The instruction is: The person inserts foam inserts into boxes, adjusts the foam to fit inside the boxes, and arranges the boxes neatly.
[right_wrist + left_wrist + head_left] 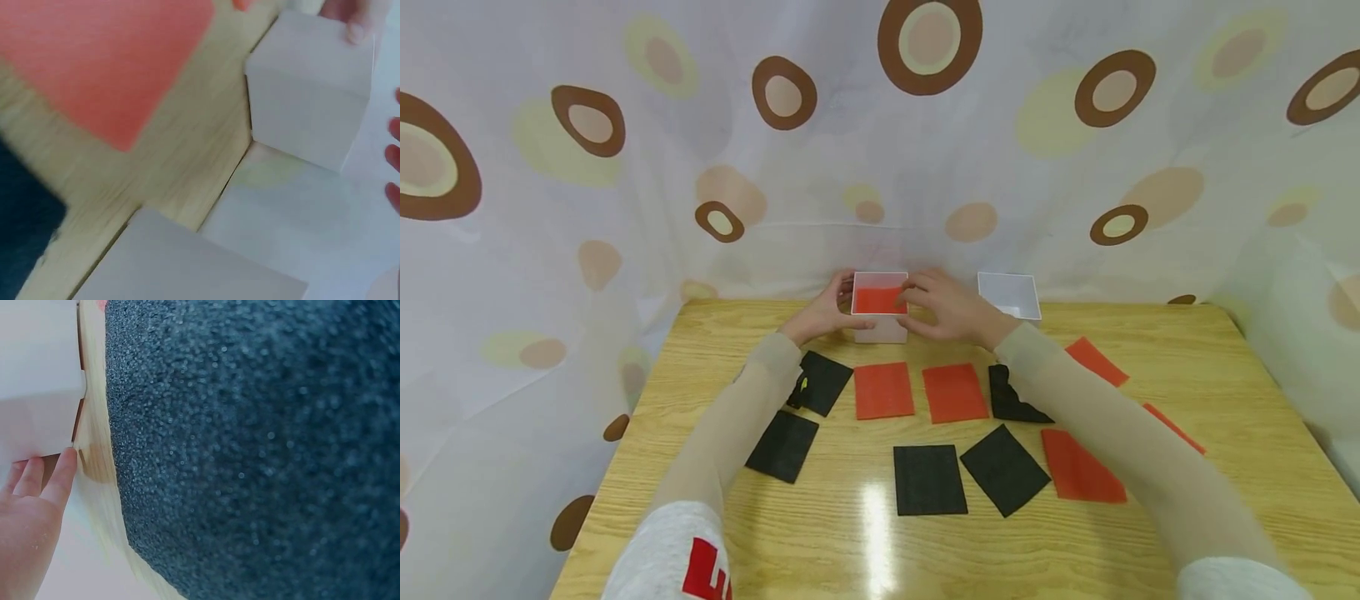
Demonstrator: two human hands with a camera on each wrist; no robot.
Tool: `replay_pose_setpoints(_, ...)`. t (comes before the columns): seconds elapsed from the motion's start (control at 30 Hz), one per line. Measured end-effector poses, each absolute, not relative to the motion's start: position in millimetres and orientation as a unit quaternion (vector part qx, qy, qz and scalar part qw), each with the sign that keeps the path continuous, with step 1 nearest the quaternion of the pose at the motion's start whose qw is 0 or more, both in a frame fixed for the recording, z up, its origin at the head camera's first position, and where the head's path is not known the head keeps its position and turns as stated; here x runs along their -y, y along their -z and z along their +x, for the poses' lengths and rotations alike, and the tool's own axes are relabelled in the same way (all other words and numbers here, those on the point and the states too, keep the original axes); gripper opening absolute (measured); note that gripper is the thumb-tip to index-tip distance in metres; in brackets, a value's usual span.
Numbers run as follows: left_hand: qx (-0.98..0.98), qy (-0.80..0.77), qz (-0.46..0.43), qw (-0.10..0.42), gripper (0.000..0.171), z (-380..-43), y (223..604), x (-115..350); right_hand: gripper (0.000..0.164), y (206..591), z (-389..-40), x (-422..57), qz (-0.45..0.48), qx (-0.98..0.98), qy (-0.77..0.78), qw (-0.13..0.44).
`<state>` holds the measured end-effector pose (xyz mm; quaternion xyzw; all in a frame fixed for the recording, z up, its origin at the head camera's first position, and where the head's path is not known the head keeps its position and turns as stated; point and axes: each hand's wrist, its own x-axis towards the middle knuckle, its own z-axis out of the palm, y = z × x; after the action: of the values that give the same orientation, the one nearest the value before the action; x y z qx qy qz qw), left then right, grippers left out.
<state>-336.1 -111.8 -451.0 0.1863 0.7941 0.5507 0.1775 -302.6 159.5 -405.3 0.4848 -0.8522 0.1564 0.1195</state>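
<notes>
At the back of the table stands an open-topped white box (880, 332) with a red square sheet (878, 300) inside. My left hand (823, 317) grips the box at its left side, thumb on the front wall and fingers along the side. The left wrist view shows those fingers (60, 478) touching the white wall. Over the box's right rim hovers my right hand (951, 308), its fingers loosely bent and no sheet visible in them. In the right wrist view its fingertips (393, 147) appear at the edge, apart from the box.
A second white box (1009, 290) stands to the right. Several red sheets (883, 390) and black sheets (930, 481) lie spread over the wooden table (820, 542); one black sheet (1011, 400) is partly under my right forearm. A patterned curtain (850, 167) hangs behind.
</notes>
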Motion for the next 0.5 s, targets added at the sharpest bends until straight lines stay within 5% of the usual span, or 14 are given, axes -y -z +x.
replay_pose_setpoints(0.2,-0.792,-0.554,0.191,0.172,0.097,-335,454,109,0.03,415,-276,-168,0.514,0.836,-0.154,0.119)
replay_pose_setpoints(0.5,-0.793,-0.554,0.191,0.17,0.098,-336,456,111,0.052,443,-246,-163,0.494,0.863,-0.104,0.018)
